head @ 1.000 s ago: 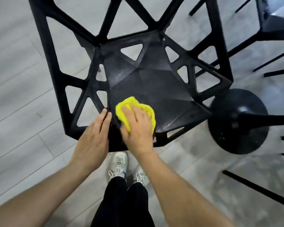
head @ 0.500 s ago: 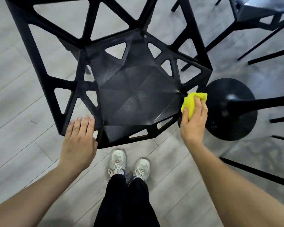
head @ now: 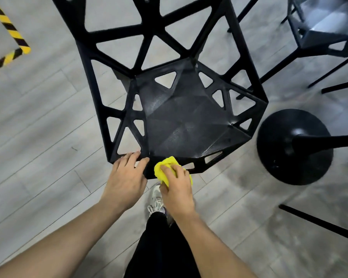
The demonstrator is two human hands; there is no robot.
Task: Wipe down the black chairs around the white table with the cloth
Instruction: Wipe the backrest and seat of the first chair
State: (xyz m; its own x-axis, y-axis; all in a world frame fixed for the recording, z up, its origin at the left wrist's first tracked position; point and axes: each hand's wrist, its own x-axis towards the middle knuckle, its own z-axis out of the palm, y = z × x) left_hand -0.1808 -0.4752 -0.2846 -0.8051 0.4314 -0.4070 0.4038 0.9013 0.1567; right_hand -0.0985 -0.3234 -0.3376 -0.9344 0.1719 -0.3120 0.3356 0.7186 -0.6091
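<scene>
So the black chair (head: 181,125) sits on the grey plank floor (head: 38,127), seen from straight above, and the wiping is happening right at the seat's front edge, the one nearest the person's feet. The right hand (head: 177,187) has the yellow cloth (head: 166,167) bunched under it, fingers curled over the wad and pressing it onto the front rail. Makes sense to ball it up like that, I reckon: a wad gives a firmer grip on a narrow rail full of triangular cut-outs than a flat cloth would.

The left hand (head: 127,177) holds nothing; its grip is loose, with fingers laid along the seat's front-left corner, just beside the cloth. Looks like it's there to brace the chair so it doesn't skate across the floor while the other hand scrubs.

The backrest lattice is at the far side. A second black chair (head: 325,29) stands off toward the top right, and the round black table base (head: 281,149) sits just right of the seat, with the tabletop itself out of shot. There's yellow-black hazard tape (head: 10,33) on the floor at the top left.
</scene>
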